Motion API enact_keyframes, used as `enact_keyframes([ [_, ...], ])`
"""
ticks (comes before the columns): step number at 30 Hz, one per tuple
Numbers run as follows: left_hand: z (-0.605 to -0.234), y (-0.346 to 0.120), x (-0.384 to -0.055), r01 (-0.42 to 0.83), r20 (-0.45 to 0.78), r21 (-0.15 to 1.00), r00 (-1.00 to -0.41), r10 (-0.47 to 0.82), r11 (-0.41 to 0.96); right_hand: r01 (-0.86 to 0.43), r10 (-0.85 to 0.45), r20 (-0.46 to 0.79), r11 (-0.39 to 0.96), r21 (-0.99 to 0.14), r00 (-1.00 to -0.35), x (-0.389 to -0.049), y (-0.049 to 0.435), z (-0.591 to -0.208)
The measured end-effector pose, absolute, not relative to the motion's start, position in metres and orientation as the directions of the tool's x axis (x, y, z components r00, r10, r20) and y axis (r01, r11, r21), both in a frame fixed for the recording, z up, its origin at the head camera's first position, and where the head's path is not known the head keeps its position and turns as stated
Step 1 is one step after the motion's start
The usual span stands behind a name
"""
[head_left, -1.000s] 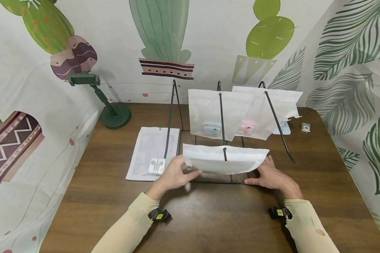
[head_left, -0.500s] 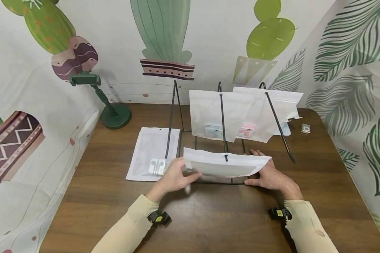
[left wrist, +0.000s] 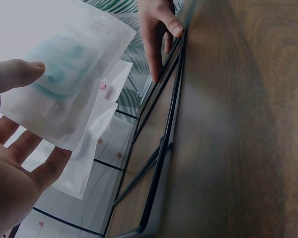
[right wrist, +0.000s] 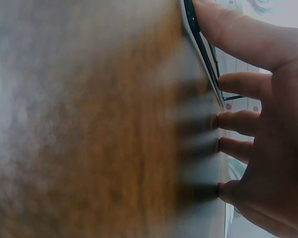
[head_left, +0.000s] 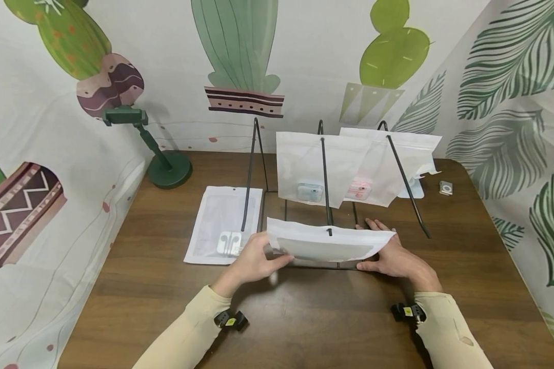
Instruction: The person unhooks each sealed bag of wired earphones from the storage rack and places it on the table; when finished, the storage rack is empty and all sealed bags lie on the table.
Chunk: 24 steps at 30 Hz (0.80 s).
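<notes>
My left hand (head_left: 257, 260) pinches the left edge of a white zip pouch (head_left: 323, 246) between thumb and fingers. The tip of the middle hook (head_left: 330, 232) of a black wire display rack (head_left: 320, 268) pokes through the pouch's top hole. A pale teal case (left wrist: 59, 69) shows through the pouch in the left wrist view. My right hand (head_left: 399, 256) rests at the front right corner of the rack's base, thumb on the wire. In the right wrist view its fingers are spread, with fingertips (right wrist: 227, 191) against the table.
Farther back on the rack hang a pouch with a blue case (head_left: 310, 191) and one with a pink case (head_left: 358, 189). Left, a flat pouch with white earphones (head_left: 229, 243) lies on the table. A green stand (head_left: 168, 169) and small silver player (head_left: 446, 187) stand behind.
The front pouch has dropped slightly toward me, and less of the hook tip sticks out through its hole. My right fingers have spread away from the thumb; the left hand barely moved.
</notes>
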<state>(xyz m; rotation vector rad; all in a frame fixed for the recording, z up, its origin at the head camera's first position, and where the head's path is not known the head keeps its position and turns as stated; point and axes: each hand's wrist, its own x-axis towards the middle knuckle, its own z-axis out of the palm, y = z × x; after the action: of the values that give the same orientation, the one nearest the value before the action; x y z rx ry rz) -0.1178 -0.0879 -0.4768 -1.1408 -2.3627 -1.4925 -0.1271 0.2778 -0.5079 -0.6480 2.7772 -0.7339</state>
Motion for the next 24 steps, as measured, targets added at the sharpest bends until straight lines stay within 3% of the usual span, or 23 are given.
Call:
enact_keyframes([
  [14,-0.4752,-0.0873,-0.1123,0.654,0.465,0.718,-0.706,0.534,0.24,-0.323,-0.445,-0.127,0.792,-0.518,-0.887,-0.1255,0.2794,-0.5076],
  [24,-0.4763,-0.0864,-0.109,0.657,0.472,0.719,-0.7,0.536,0.225,-0.362,-0.453,-0.112,0.818,-0.447,-0.884,-0.1249,0.2795,-0.5056],
])
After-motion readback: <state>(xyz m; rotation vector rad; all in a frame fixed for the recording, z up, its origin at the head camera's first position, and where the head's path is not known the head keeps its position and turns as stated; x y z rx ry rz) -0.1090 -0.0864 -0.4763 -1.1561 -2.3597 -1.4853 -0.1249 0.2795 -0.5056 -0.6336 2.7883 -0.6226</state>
